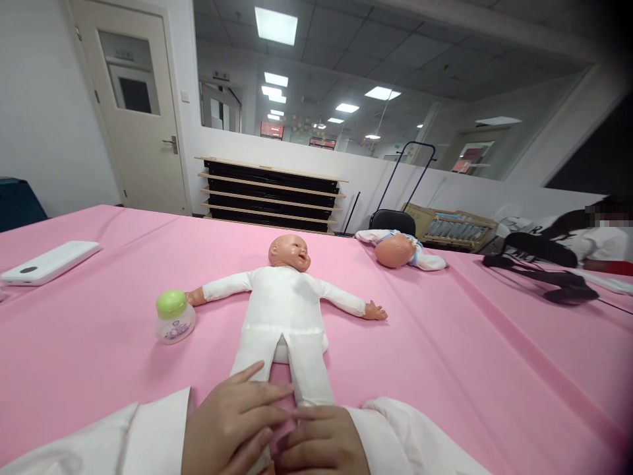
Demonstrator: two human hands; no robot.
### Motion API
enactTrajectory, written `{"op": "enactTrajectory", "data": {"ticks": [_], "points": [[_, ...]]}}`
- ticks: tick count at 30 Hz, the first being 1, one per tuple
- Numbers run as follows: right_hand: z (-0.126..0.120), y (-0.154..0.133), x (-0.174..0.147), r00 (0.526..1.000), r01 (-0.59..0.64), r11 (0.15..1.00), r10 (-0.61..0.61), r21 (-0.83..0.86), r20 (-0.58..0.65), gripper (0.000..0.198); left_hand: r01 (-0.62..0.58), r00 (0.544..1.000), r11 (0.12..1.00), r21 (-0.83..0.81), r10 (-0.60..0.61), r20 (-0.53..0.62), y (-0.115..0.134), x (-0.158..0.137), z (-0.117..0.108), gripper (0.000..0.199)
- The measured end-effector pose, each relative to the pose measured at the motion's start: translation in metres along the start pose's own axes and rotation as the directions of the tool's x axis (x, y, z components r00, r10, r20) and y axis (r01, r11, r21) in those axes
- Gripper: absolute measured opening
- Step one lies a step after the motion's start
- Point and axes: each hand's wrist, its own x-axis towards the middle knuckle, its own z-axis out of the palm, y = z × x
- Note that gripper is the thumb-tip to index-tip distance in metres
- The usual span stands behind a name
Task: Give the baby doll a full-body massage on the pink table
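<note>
A baby doll (284, 303) with a white cloth body lies on its back, arms spread and head away from me. My left hand (235, 419) rests over the lower part of one doll leg, its thumb raised and fingers apart. My right hand (324, 442) is at the lower end of the other leg, fingers curled toward my left hand. Both doll feet are mostly hidden by my hands, and whatever lies under my right fingers cannot be seen. A small jar with a green lid (173, 316) stands beside the doll's hand on the left.
A pink cloth (123, 382) covers the table. On it are a white power bank (52, 262), a second doll (395, 251) in light clothes near the far edge, and a black strap-like item (548, 280) at right. Someone in white (606, 241) is at the far right.
</note>
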Motion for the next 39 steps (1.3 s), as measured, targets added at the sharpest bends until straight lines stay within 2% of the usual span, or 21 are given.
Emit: {"op": "enactTrajectory", "data": {"ticks": [3, 6, 8, 10, 12, 16, 18, 20, 23, 25, 28, 30, 32, 35, 37, 39], "points": [[-0.005, -0.005, -0.002, 0.998, -0.015, 1.000, 0.015, 0.001, -0.065, 0.033, -0.047, 0.983, 0.998, 0.033, 0.052, -0.174, 0.006, -0.006, 0.004, 0.029], [-0.014, -0.004, -0.006, 0.980, 0.086, 0.995, -0.095, -0.058, -0.177, 0.029, 0.005, 0.981, 1.000, 0.021, -0.001, -0.196, 0.008, -0.015, 0.003, 0.017], [-0.019, -0.001, -0.008, 0.968, 0.065, 0.992, -0.088, -0.104, -0.234, 0.030, 0.078, 0.978, 0.997, 0.004, -0.075, -0.195, 0.008, -0.019, 0.001, 0.017], [-0.022, 0.003, -0.009, 0.969, -0.056, 0.991, 0.025, -0.118, -0.246, 0.033, 0.151, 0.969, 0.988, -0.015, -0.151, -0.196, 0.004, -0.017, -0.001, 0.024], [-0.020, 0.007, -0.009, 0.948, -0.206, 0.974, 0.176, -0.092, -0.264, 0.040, 0.235, 0.959, 0.972, -0.018, -0.234, -0.160, -0.001, -0.012, -0.002, 0.032], [-0.008, 0.019, -0.009, 0.848, -0.458, 0.888, 0.445, 0.025, -0.288, 0.046, 0.385, 0.923, 0.923, 0.019, -0.385, 0.003, -0.016, 0.003, -0.001, 0.045], [-0.002, 0.024, -0.009, 0.790, -0.534, 0.842, 0.530, 0.080, -0.308, 0.046, 0.401, 0.909, 0.916, 0.031, -0.401, 0.110, -0.021, 0.007, -0.001, 0.048], [0.001, 0.026, -0.009, 0.766, -0.560, 0.822, 0.562, 0.105, -0.314, 0.047, 0.379, 0.906, 0.924, 0.043, -0.380, 0.186, -0.024, 0.009, -0.003, 0.047], [-0.002, 0.023, -0.009, 0.792, -0.544, 0.835, 0.542, 0.078, -0.282, 0.050, 0.319, 0.917, 0.945, 0.070, -0.327, 0.227, -0.024, 0.008, -0.005, 0.043], [-0.005, 0.020, -0.009, 0.833, -0.505, 0.862, 0.497, 0.032, -0.242, 0.049, 0.287, 0.927, 0.955, 0.075, -0.297, 0.230, -0.021, 0.006, -0.005, 0.040], [-0.007, 0.016, -0.009, 0.941, -0.320, 0.947, 0.313, -0.039, -0.131, 0.048, 0.240, 0.950, 0.970, 0.033, -0.242, 0.196, -0.016, 0.003, -0.003, 0.033], [-0.006, 0.014, -0.008, 0.982, -0.166, 0.982, 0.156, -0.089, -0.103, 0.045, 0.203, 0.963, 0.979, -0.022, -0.196, 0.185, -0.013, 0.002, -0.001, 0.029], [-0.007, 0.010, -0.005, 0.993, -0.087, 0.983, 0.073, -0.163, -0.090, 0.037, 0.162, 0.975, 0.984, -0.074, -0.149, 0.165, -0.010, 0.001, -0.001, 0.025], [-0.009, 0.002, -0.001, 0.998, -0.042, 0.971, 0.031, -0.237, -0.046, 0.025, 0.065, 0.994, 0.991, -0.118, -0.055, 0.091, -0.009, 0.000, -0.002, 0.020], [-0.010, -0.004, 0.001, 0.998, -0.048, 0.973, 0.036, -0.224, -0.054, 0.024, 0.022, 0.999, 0.992, -0.123, -0.019, 0.025, -0.007, -0.002, -0.003, 0.018], [-0.011, -0.008, 0.000, 0.993, -0.095, 0.983, 0.083, -0.157, -0.080, 0.026, 0.035, 0.999, 0.990, -0.136, -0.039, -0.032, -0.003, -0.005, -0.004, 0.015]]}}
